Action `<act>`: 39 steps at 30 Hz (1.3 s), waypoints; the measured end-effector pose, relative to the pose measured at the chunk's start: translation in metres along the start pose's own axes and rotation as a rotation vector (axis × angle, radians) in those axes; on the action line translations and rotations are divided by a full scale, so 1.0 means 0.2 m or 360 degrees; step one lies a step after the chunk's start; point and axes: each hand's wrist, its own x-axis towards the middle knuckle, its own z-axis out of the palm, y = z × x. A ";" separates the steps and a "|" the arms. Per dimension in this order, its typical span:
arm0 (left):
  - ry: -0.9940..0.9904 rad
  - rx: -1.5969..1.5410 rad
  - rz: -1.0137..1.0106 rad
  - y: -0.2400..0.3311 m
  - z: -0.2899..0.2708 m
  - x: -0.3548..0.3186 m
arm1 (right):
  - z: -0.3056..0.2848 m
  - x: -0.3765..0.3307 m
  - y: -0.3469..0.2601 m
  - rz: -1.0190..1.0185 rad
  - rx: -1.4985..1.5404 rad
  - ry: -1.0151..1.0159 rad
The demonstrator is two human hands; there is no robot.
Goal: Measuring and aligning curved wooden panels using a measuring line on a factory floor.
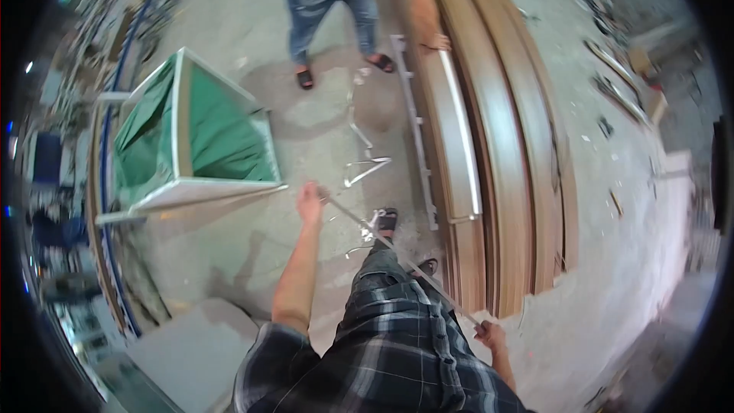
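A long, thin, pale strip (410,261) stretches slantwise in front of my body. My left hand (310,203) is closed on its far left end, with the arm stretched forward. Close to my right hip, my right hand (491,334) grips the near end. Ahead to the right lie long brown wood-grain panels (501,118), side by side. A narrow white strip (463,134) rests along the panel closest to the other person, whose hand (437,42) touches its far end. What the strips are made of I cannot tell.
The other person (329,11) stands ahead, in sandals. A white-framed bin with green cloth (222,130) is at the left. Bent white scraps (368,168) litter the floor between us. A notched pale strip (417,122) runs beside the panels; metal pieces (615,92) lie far right.
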 end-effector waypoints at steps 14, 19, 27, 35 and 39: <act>0.0635 0.0958 0.0538 -0.23 -0.29 -0.86 | 0.20 0.15 0.30 -0.0581 0.0109 0.0243; 0.0935 0.0845 0.0505 -0.49 -0.61 -1.27 | 0.33 0.11 0.48 -0.0690 -0.0046 0.0212; 0.1167 0.0022 0.0168 -0.61 -0.95 -1.77 | 0.54 0.09 0.52 -0.0719 -0.0059 0.0198; 0.1049 0.0140 0.0172 -0.62 -0.98 -1.78 | 0.56 0.19 0.46 -0.0883 0.0037 0.0138; 0.1039 0.0000 0.0258 -0.60 -0.98 -1.83 | 0.48 0.27 0.40 -0.0986 -0.0077 0.0054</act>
